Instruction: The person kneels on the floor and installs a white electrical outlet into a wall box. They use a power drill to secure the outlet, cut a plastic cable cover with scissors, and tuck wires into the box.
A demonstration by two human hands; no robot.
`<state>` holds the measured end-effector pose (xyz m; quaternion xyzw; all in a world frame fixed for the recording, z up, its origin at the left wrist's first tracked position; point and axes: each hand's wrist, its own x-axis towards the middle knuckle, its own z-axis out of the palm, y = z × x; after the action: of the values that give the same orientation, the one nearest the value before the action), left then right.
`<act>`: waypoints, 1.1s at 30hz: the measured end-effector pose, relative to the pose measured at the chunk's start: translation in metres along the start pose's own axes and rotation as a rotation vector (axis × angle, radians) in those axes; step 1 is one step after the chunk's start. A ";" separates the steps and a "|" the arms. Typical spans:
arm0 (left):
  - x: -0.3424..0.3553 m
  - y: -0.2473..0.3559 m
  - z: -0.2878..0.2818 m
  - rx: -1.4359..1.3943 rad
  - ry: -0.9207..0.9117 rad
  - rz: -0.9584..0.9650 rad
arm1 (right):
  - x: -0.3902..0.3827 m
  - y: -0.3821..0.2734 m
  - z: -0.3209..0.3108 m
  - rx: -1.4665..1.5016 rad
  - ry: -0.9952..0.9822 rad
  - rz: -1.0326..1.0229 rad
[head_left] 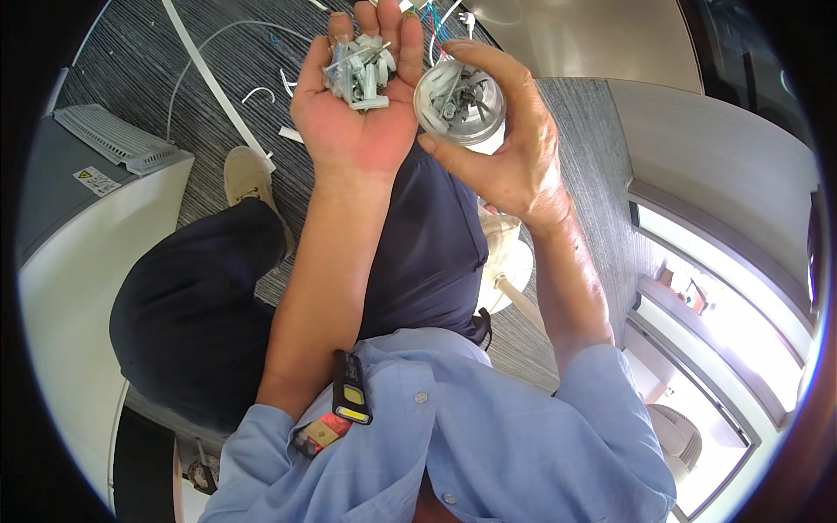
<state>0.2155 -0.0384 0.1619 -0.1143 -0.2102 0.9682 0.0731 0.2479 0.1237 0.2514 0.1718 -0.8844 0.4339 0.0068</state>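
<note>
While the left hand (353,109) lies palm-up, fingers cupped around a heap of grey wall plugs and screws (359,71), the right hand (501,144) wraps a clear round tub (459,103); sorting appears underway, demanding a level palm.

A heap of small white plastic wall plugs and grey metal screws (359,71) lies loose in the upturned left palm, just beside a round clear plastic jar (459,103), tipped mouth-up, holding more mixed fasteners.
</note>
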 end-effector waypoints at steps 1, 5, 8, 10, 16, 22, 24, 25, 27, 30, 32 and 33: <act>0.000 0.001 0.000 0.011 0.009 0.002 | -0.001 0.002 0.002 0.006 0.012 -0.034; 0.002 0.007 -0.001 0.015 0.013 -0.004 | -0.001 0.010 0.008 0.047 0.050 -0.056; 0.002 0.010 -0.001 0.074 0.019 0.000 | -0.002 0.012 0.012 0.123 0.111 -0.004; 0.000 0.011 0.001 0.128 0.019 0.018 | -0.002 0.012 0.015 0.140 0.144 0.021; -0.006 0.007 0.018 0.226 -0.115 -0.014 | -0.004 0.007 0.027 0.241 0.221 0.015; -0.001 0.016 0.050 0.356 -0.124 0.032 | 0.003 0.026 0.051 0.407 0.506 0.150; -0.001 0.028 0.067 0.076 -0.050 -0.127 | 0.004 0.040 0.074 0.288 0.485 0.287; 0.001 0.026 0.074 0.177 -0.018 -0.040 | 0.006 0.046 0.089 0.222 0.427 0.351; 0.003 0.024 0.092 0.289 0.002 0.026 | 0.002 0.055 0.125 0.056 0.316 0.454; 0.005 0.023 0.126 0.297 0.085 0.101 | -0.007 0.065 0.182 -0.184 -0.058 0.492; 0.003 0.019 0.149 0.369 0.188 0.177 | -0.005 0.075 0.221 -0.080 -0.329 0.580; 0.002 0.018 0.162 0.399 0.193 0.181 | -0.005 0.075 0.247 -0.246 -0.465 0.597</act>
<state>0.1712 -0.1175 0.2968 -0.2077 0.0045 0.9778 0.0270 0.2633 -0.0223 0.0390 -0.0015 -0.9188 0.2571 -0.2994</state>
